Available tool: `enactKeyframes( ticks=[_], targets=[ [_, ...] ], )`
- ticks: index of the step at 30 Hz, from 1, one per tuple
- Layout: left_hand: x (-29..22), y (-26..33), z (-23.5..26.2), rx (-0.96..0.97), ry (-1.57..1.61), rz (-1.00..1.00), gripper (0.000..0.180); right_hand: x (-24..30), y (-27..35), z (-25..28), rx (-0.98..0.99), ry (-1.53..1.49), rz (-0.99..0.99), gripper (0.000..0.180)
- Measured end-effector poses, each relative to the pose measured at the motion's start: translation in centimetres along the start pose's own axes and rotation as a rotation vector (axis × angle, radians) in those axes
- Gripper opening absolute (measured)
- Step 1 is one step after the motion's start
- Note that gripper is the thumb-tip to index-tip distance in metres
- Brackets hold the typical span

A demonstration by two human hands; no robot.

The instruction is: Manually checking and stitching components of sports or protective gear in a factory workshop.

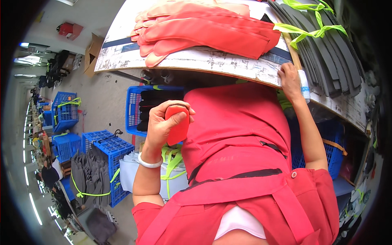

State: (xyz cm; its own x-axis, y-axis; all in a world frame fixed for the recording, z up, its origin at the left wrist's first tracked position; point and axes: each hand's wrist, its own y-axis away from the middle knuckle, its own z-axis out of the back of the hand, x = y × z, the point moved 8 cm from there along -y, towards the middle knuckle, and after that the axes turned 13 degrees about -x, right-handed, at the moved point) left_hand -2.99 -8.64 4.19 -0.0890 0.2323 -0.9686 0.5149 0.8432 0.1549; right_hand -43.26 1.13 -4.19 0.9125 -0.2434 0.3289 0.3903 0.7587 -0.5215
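My left hand [165, 122] is raised in front of my apron. It is closed around a flat coral-red piece [178, 128] with a rounded top and a dark upper edge, the thumb pressed on its face. The piece looks like the long coral-red strips [208, 34] with rounded ends that lie in a layered pile on the worktable. My right hand [290, 80] is at the table's near edge, right of the pile, with its fingers curled down. Whatever may be under those fingers is hidden. Beside its wrist stands a small white cylinder with blue marks [304, 85].
The white, scuffed worktable [228, 61] has a wooden near edge. Bundled grey strips [326, 61] tied with lime-green bands lie at its right. Blue crates [132, 108] stand below and to the left, one beside tied dark grey pieces [90, 175]. A cardboard box [93, 55] sits beyond.
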Motion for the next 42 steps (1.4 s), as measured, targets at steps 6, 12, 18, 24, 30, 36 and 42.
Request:
enactKeyframes(
  ticks=[6,12,18,24,30,36,42],
  targets=[
    [0.3,0.6,1.0,-0.032,0.034,0.010,0.026,11.9,2.7,2.4,0.340,-0.766,-0.436,0.015],
    [-0.3,1.1,0.1,-0.028,0.069,0.018,0.029,26.9,2.6,4.2,0.471,-1.040,-0.020,0.015],
    [-0.2,2.0,0.8,-0.043,0.108,0.044,0.029,29.3,3.4,3.7,0.442,-1.124,0.015,0.013],
    [-0.4,2.1,0.7,-0.007,0.057,0.052,0.028,29.7,3.5,3.5,0.450,-1.134,0.020,0.013],
    [0.2,2.3,-0.1,0.024,0.064,0.033,0.026,29.4,5.2,2.6,0.495,-1.262,-0.096,0.012],
    [0.6,2.5,-0.1,-0.048,0.207,0.012,0.024,29.8,6.0,0.9,0.696,-1.618,-0.456,0.013],
    [0.1,2.6,1.4,-0.095,0.026,-0.083,0.019,27.7,4.7,1.2,0.689,-1.187,-0.240,0.014]
  ],
)
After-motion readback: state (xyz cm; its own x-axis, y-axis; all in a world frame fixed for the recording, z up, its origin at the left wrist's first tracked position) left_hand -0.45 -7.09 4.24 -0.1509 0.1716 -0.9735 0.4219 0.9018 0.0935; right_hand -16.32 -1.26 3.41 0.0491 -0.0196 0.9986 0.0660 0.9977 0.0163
